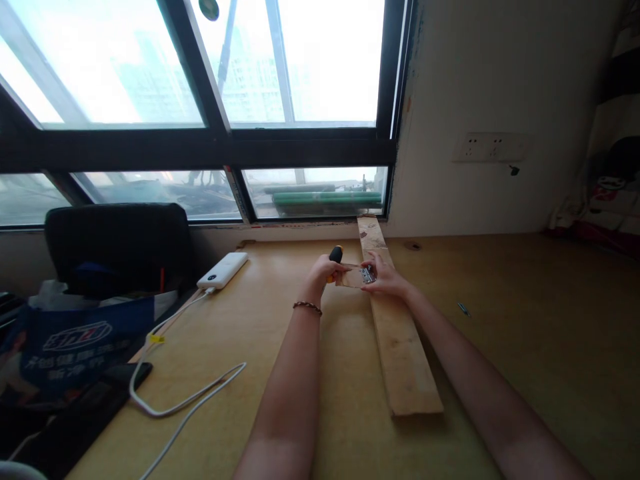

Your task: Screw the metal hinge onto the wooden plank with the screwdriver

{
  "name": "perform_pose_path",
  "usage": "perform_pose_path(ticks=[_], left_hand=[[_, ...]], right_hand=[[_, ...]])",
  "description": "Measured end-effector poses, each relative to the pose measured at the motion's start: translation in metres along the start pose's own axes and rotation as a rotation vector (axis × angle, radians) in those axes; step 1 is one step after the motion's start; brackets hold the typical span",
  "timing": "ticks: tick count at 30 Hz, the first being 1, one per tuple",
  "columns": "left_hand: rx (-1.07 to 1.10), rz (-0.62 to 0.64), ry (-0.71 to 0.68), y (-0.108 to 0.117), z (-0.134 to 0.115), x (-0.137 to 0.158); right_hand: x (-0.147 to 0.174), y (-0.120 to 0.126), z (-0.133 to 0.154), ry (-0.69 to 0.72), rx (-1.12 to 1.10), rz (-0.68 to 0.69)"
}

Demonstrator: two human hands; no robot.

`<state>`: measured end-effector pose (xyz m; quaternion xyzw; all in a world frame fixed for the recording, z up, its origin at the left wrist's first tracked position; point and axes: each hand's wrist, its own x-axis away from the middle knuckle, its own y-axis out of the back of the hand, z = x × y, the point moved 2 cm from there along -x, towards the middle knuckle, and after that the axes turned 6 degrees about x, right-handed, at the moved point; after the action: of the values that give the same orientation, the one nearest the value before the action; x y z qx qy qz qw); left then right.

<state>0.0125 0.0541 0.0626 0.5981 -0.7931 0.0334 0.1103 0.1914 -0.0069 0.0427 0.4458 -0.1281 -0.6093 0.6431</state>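
Note:
My left hand [324,272] is closed around a screwdriver with a black and orange handle [336,254], and it also grips the left end of a small wooden piece [350,277]. At that piece's other end sits a shiny metal hinge [369,274], held between the thumb and fingers of my right hand [387,277]. Whether the hinge is fastened to the wood I cannot tell. Beneath my right hand a long wooden plank [403,353] lies on the table, running from near the window towards me. The screwdriver's tip is hidden.
A white power bank [223,270] with a white cable [175,408] lies on the table [525,373] to the left. Farther right is a small thin bluish item [464,309]. Beyond the left edge stand a black chair [117,247] and a blue bag [80,347].

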Motion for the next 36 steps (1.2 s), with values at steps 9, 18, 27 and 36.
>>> perform_pose_path(ticks=[9,18,27,36], left_hand=[[0.023,0.047,0.084,0.007,0.018,-0.014],[0.29,-0.227,-0.214,0.023,-0.018,0.009],[0.858,-0.06,-0.478,0.01,-0.073,0.047],[0.874,0.053,-0.554,-0.032,-0.063,0.038]], right_hand=[[-0.001,0.003,0.0,0.036,-0.015,0.05],[0.0,0.004,0.001,-0.015,-0.022,0.018],[0.001,0.001,-0.003,-0.001,-0.026,0.004],[0.001,0.001,-0.003,-0.01,0.04,-0.003]])
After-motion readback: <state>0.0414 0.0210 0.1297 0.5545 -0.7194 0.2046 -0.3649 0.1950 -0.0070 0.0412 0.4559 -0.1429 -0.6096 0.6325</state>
